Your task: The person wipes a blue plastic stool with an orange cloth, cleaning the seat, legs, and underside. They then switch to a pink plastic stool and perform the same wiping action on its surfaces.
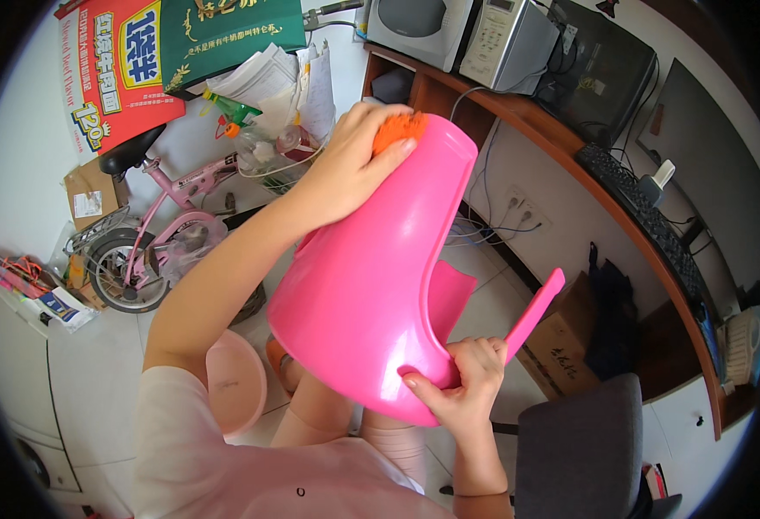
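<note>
A glossy pink plastic stool (367,259) is held up tilted in front of me, above my lap. Its broad leg points up and away, and a narrower leg sticks out to the right. At the far end of the broad leg, my left hand (360,156) presses a bunched orange cloth (401,133) against the plastic. My right hand (467,383) grips the near right part of the stool, its thumb at a hole in the surface. Part of the stool's inner side shows through the curved gap between the legs.
A pink basin (236,383) stands on the floor at left, with a pink bicycle (166,201) beyond it. To the right are a dark grey chair (578,447), a cardboard box (558,344) and a wooden desk (652,240) bearing a keyboard (639,214) and monitor. Bottles fill a basket (283,172) ahead.
</note>
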### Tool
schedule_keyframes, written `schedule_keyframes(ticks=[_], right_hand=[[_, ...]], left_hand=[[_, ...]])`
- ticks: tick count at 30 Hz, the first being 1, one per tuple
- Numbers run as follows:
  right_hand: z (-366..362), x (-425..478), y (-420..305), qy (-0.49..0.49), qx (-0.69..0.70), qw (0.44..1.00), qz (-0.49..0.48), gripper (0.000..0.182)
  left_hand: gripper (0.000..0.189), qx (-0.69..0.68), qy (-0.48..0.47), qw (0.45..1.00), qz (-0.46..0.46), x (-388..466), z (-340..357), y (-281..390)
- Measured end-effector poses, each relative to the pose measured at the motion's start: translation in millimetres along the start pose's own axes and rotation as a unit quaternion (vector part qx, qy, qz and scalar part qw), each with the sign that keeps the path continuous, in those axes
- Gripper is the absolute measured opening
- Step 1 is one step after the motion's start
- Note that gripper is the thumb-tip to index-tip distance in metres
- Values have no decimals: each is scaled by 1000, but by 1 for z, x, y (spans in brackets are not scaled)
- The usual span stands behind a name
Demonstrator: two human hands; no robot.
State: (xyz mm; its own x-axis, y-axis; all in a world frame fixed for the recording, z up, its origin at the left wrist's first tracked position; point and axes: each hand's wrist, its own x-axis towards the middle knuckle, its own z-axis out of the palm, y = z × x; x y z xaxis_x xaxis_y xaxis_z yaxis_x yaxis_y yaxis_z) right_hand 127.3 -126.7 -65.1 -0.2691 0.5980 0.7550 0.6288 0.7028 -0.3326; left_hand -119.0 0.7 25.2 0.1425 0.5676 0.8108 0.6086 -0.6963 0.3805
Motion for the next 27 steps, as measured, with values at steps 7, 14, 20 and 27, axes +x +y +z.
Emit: schedule_keyframes(ticks=[7,14,20,27], right_hand=[[-3,-1,-1,-7,-11,1000,16,47],[1,11,5,-19,1,1000,0,46],[3,20,-5,-28,-6,1000,-12,46],[4,22,-1,-29,-2,999,-15,45]], left_hand=[[38,-64,-46,995,69,15,5,8],[38,29,-173,965,195,-34,-23,51],[40,40,-204,952,223,-45,-29,47],[31,104,-159,956,225,26,-9,9]])
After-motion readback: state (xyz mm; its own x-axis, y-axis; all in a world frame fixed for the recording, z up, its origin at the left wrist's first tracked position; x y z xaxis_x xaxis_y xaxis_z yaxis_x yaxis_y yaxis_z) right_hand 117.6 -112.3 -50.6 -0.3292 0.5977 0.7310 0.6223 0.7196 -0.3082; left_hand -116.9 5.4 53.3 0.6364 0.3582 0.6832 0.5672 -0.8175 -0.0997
